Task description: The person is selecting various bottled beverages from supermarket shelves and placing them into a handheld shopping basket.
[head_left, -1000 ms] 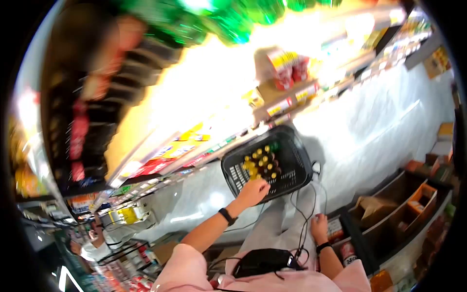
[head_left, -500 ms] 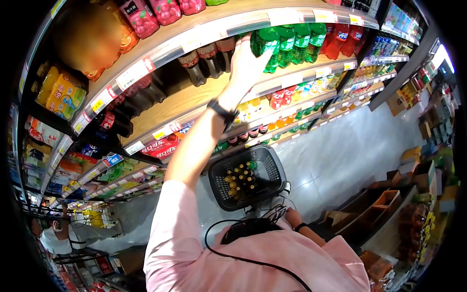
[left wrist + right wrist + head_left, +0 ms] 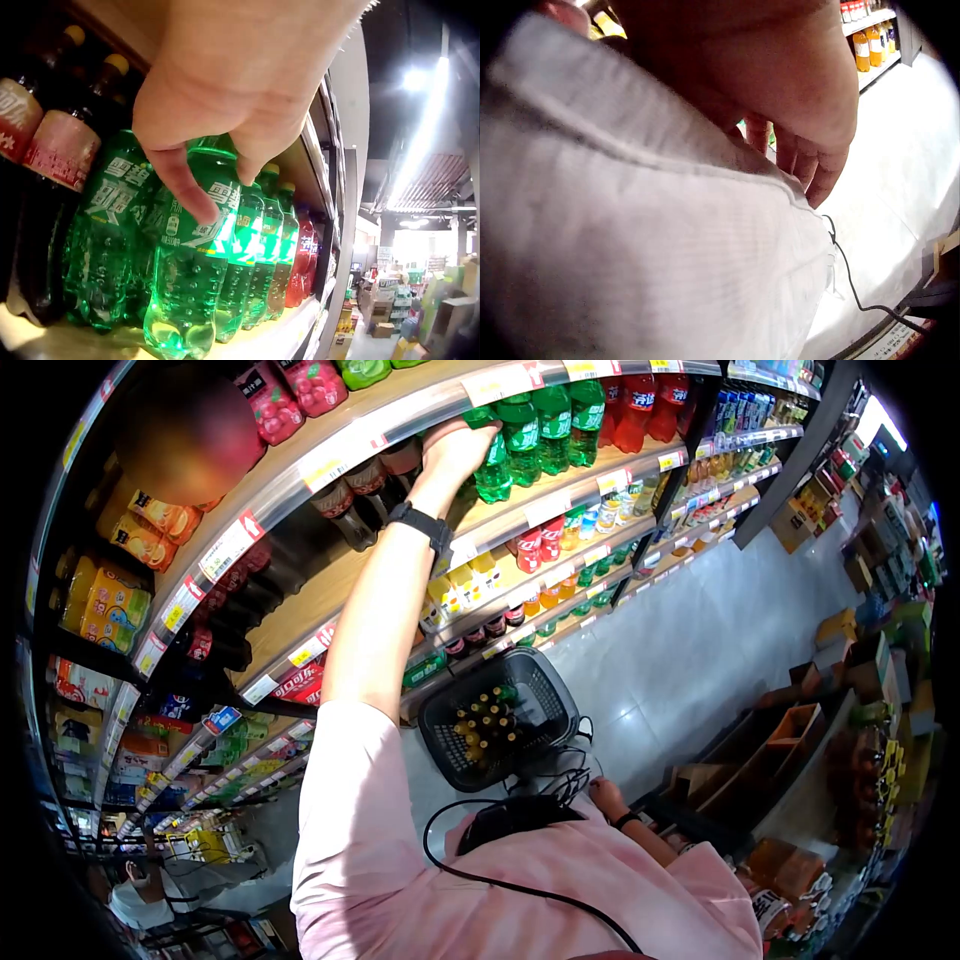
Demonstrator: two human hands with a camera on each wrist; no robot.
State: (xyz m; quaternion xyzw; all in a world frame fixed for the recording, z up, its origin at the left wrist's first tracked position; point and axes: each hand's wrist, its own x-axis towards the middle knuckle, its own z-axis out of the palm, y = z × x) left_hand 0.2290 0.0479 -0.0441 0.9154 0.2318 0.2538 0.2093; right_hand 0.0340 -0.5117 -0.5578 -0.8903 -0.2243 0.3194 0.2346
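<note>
My left hand (image 3: 455, 452) reaches onto a drinks shelf and grips a green soda bottle (image 3: 493, 475) at the front of its row. In the left wrist view, its thumb and fingers wrap the upper part of that bottle, whose base stands at the shelf board. More green bottles (image 3: 101, 247) stand beside and behind it, and dark cola bottles (image 3: 64, 146) are to the left. My right hand (image 3: 606, 798) hangs low by my thigh, its fingers loosely bent against the light trousers (image 3: 667, 247), holding nothing.
Below the shelves, a black basket (image 3: 545, 705) holds several yellow-capped bottles (image 3: 485, 725) and a green one. Red bottles (image 3: 636, 408) share the shelf farther right. Cartons and an orange box (image 3: 797, 724) are on the right. Another person (image 3: 145, 900) is at lower left.
My left hand has gone from over the basket up to the shelf, and its fingers have closed round a green soda bottle. My right hand stays low by my leg.
</note>
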